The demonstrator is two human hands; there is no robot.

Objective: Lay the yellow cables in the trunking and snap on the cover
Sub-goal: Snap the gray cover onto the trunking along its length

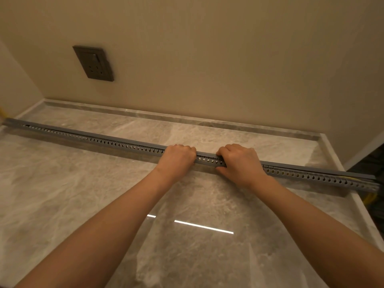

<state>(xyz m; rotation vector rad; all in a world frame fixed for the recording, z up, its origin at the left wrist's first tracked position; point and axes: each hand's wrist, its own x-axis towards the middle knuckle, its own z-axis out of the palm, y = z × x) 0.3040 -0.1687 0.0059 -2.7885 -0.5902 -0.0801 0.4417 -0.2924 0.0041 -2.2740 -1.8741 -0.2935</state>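
Observation:
A long grey slotted trunking lies across the marble counter from far left to right. A grey cover sits along its top; at the right end the cover stands slightly raised above the trunking. Yellow cables show in that gap and hang off the right end. My left hand grips the trunking and cover near the middle, fingers curled over the top. My right hand grips it just to the right, with a short stretch of trunking bare between the hands.
The marble counter has a raised rim at the back and right edge. A dark wall socket sits on the beige wall behind. A dark gap lies past the counter's right edge.

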